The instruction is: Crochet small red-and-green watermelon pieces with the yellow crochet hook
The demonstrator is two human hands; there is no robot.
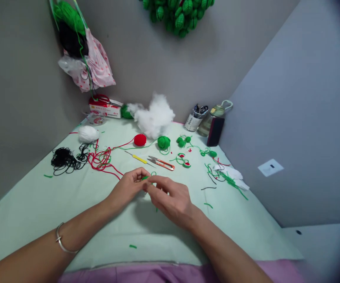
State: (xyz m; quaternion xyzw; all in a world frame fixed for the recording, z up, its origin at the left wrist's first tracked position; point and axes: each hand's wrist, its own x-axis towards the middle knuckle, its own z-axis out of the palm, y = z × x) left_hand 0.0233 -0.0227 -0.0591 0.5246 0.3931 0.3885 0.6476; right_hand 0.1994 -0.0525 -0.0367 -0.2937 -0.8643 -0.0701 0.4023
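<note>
Over the middle of the table, my left hand (130, 184) pinches a small green yarn piece (145, 178), most of it hidden by fingers. My right hand (171, 198) meets it there, thumb and forefinger closed on the same piece; whether they also hold a needle is hidden. A thin green strand (154, 173) loops up beyond the right fingertips. Just past the hands lie orange thread snips (161, 162) and a crochet hook with a yellow handle (139, 158). Red yarn (103, 159) trails down close to my left hand.
Behind are a red yarn ball (139, 140), a green yarn ball (163, 143) and white stuffing (155, 116). Black yarn (64, 159) and a white ball (88, 134) lie left. Right are small green pieces (184, 160), yarn scraps (231, 181), a phone (216, 132) and a pen cup (194, 120).
</note>
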